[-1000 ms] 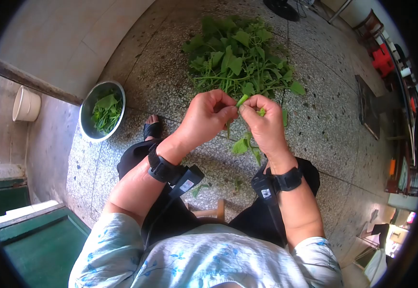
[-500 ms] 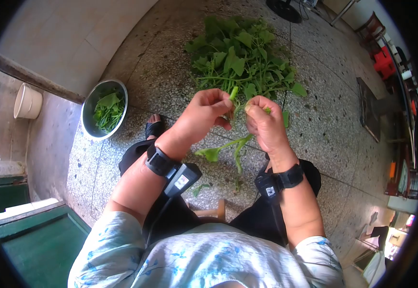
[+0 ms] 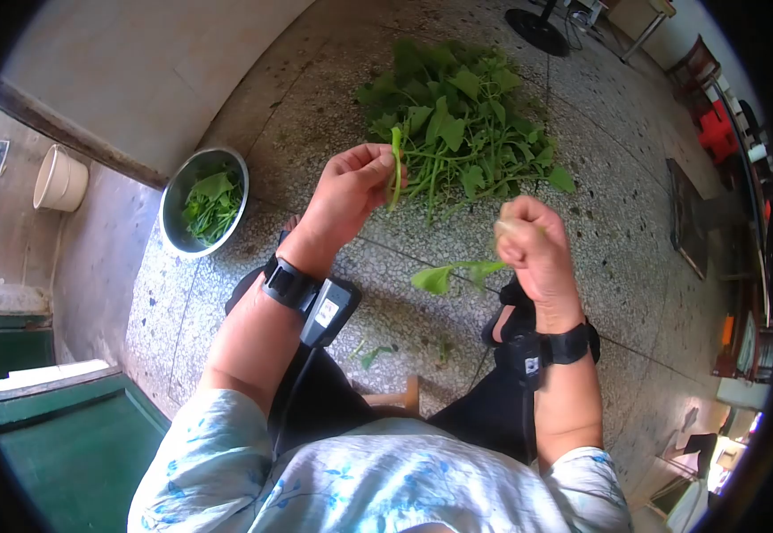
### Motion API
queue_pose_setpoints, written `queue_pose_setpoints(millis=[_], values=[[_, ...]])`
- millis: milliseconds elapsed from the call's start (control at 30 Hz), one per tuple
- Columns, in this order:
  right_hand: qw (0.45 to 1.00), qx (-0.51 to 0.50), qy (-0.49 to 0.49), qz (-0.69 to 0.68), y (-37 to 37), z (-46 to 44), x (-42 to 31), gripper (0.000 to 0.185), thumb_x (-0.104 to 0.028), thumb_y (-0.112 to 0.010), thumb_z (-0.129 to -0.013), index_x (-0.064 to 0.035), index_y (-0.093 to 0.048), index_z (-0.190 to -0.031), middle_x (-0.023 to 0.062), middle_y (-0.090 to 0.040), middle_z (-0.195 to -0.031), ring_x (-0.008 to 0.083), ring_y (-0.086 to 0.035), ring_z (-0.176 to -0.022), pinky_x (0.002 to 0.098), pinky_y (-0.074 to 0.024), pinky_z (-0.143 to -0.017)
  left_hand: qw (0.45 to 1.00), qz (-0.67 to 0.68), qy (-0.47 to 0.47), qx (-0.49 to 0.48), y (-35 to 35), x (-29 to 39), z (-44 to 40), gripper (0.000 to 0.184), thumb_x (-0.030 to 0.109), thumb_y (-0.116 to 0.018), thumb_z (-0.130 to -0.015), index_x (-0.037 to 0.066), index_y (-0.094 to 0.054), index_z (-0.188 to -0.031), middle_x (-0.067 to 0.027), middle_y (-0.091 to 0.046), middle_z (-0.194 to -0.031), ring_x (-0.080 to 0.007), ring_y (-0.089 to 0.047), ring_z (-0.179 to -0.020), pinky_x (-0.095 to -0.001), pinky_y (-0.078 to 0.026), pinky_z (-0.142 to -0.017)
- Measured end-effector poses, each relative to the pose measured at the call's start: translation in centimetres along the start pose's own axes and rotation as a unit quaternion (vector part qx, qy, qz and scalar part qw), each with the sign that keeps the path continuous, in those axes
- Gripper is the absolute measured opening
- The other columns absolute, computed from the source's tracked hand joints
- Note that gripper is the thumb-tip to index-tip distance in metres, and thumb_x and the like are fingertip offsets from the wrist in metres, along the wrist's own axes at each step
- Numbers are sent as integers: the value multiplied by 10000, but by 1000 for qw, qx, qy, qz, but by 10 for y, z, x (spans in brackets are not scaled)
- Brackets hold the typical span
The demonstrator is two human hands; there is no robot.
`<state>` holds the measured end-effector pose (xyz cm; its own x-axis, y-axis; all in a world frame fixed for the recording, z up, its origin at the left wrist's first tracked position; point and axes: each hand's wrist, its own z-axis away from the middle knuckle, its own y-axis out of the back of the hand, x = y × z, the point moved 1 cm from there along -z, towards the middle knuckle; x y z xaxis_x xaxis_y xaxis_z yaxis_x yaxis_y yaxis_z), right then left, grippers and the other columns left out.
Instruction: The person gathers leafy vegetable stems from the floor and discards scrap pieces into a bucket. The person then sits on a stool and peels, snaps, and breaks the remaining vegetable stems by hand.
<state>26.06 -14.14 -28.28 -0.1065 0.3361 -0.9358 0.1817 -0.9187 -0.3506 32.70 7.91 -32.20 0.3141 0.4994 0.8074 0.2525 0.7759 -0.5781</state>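
Pinched between the thumb and fingers of my left hand (image 3: 357, 182) is a green stem (image 3: 396, 169), held roughly upright. My right hand (image 3: 535, 244) is closed on a leafy sprig (image 3: 435, 278), whose leaves hang out toward the left. Beyond both hands a heap of leafy green vines (image 3: 466, 115) lies on the speckled floor. A metal bowl (image 3: 167, 220) to the left of my left hand holds picked greens (image 3: 213, 206).
Small leaf scraps (image 3: 373, 355) lie on the floor near a wooden stool (image 3: 411, 393) beneath me. A white bucket (image 3: 61, 180) stands at the left, a dark fan base (image 3: 537, 33) at the top, and a red stool (image 3: 717, 131) at the right.
My hands have moved apart, the left one toward the upper left with the stem, the right one to the right with the sprig. The view has shifted slightly.
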Motion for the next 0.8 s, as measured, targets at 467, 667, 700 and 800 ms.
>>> queue_pose_setpoints(millis=[467, 667, 700, 800], values=[[984, 89, -11, 153, -21, -19, 23, 82, -80, -590, -770, 1, -594, -763, -31, -515, -665, 32, -436, -628, 187, -359, -554, 937, -342, -57, -36, -42, -10, 17, 73, 44, -564, -804, -6, -555, -857, 15, -561, -733, -38, -504, -650, -192, -425, -588], [976, 96, 11, 194, -21, -18, 23, 73, -58, -570, -757, 10, -576, -731, -24, -515, -645, 36, -437, -614, 193, -359, -539, 872, -470, -136, 0, -56, -10, 24, 93, 48, -584, -769, -21, -559, -827, -29, -573, -681, -45, -523, -628, -213, -440, -562], [976, 96, 10, 194, -21, -18, 23, 73, -58, -570, -757, 10, -576, -731, -24, -515, -645, 36, -437, -614, 193, -359, -539, 870, -472, -140, 2, -57, -10, 24, 98, 52, -589, -762, -22, -560, -819, -40, -573, -668, -44, -525, -620, -217, -441, -551], [970, 104, 9, 222, -24, -20, 23, 81, -55, -553, -750, 12, -564, -707, -26, -511, -626, 42, -440, -586, 208, -362, -512, 876, -467, -121, 5, -58, -10, 25, 110, 61, -579, -770, -31, -553, -823, -24, -574, -665, -48, -527, -614, -218, -439, -540]])
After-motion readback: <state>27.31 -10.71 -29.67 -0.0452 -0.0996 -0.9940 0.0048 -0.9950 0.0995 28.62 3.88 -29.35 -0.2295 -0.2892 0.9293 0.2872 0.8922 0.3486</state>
